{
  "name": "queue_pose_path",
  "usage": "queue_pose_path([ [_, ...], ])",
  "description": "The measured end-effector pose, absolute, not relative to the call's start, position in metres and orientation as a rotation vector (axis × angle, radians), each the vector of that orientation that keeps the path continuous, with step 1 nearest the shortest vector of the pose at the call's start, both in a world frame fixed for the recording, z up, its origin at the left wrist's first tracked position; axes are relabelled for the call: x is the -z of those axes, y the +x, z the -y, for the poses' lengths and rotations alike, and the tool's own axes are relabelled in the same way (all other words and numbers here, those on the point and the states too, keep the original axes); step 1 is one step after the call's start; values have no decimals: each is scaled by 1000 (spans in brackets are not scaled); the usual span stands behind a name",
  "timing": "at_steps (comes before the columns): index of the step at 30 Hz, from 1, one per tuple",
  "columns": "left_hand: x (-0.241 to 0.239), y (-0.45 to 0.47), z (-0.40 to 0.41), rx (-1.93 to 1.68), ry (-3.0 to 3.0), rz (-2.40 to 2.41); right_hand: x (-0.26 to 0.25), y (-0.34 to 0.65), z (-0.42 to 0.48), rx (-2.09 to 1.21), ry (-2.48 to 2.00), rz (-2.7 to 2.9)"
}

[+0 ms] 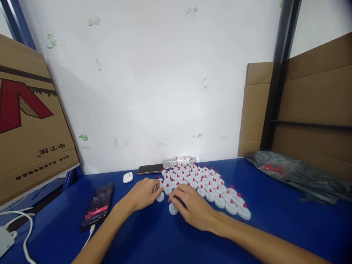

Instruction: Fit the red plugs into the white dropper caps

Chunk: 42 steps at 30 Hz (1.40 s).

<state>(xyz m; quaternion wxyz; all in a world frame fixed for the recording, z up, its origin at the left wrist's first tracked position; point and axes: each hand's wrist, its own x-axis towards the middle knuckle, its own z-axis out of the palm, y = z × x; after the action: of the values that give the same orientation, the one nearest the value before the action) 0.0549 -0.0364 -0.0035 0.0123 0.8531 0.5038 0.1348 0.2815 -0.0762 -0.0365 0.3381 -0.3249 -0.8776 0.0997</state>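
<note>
Several white caps with red tips [209, 185] stand in rows on the blue table [275, 216]. My left hand [143, 194] rests at the near left corner of the rows, its fingers curled around a white cap [160, 197]. My right hand [192, 207] lies just right of it, fingers bent over another white cap [173, 209] at the front of the group. Both hands are palm down and touch the table.
A phone [96, 207] with a lit screen and cable lies at the left, a white earbud case [128, 177] and a second phone [150, 169] behind. A water bottle [180, 161] lies by the wall. Cardboard stands on both sides; a grey plastic bag [299, 176] lies right.
</note>
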Motion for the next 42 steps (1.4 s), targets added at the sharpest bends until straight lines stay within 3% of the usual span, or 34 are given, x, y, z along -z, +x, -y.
queue_pose_path([
  [12, -11, 80, 49, -838, 2237, -1122, 36, 277, 77, -288, -1031, 2012],
  [24, 2, 93, 57, -771, 2364, -1105, 34, 277, 78, -83, -956, 2025],
  [29, 2, 96, 52, -772, 1910, -963, 28, 280, 76, 77, -908, 2070],
  [35, -7, 49, 21, -1066, 1747, -1104, 23, 295, 68, 196, -942, 2023],
  [37, -7, 29, 12, -991, 2003, -1424, 21, 298, 67, 142, -973, 2000],
  [39, -3, 15, 8, -693, 2295, -1700, 20, 297, 67, 94, -986, 2006],
  [42, 4, 9, 7, -432, 2364, -1766, 20, 295, 70, 37, -1001, 2053],
])
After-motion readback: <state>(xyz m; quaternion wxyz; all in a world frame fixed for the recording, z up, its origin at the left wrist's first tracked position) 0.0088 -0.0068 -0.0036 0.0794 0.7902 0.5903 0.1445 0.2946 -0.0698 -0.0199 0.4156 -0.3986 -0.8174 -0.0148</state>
